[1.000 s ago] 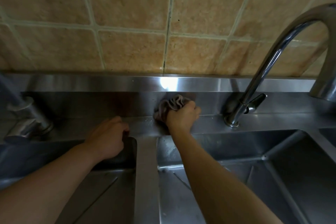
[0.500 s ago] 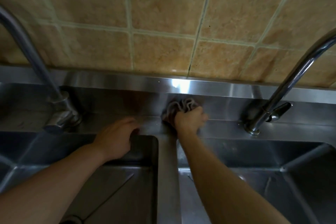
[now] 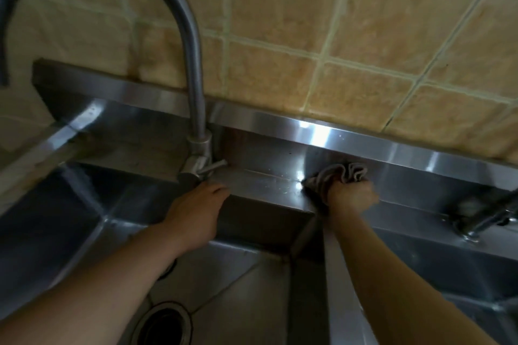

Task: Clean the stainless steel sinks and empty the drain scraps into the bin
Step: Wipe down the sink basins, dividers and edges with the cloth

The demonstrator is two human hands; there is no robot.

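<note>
A bunched-up grey cloth (image 3: 337,176) is held tight in the right hand (image 3: 350,199), fingers curled round it, and it's pressed onto the back ledge (image 3: 266,180) of the steel sink unit, well to the right of the tall gooseneck faucet (image 3: 193,64). The left hand (image 3: 196,210) is laid on the front edge of that same ledge, just below and right of the faucet's base, fingers relaxed and hooked loosely over the rim, nothing held in it. The left sink basin (image 3: 252,288) is seen directly below the faucet, with its round drain strainer (image 3: 162,325) at the bottom; whether any scraps are sitting in there can't be told, too dark. The right basin (image 3: 448,266) is found further right of the faucet, past the divider. A second tap (image 3: 482,218) is caught at the far right, blurred. Tan tiles (image 3: 336,36) are seen behind the faucet.
</note>
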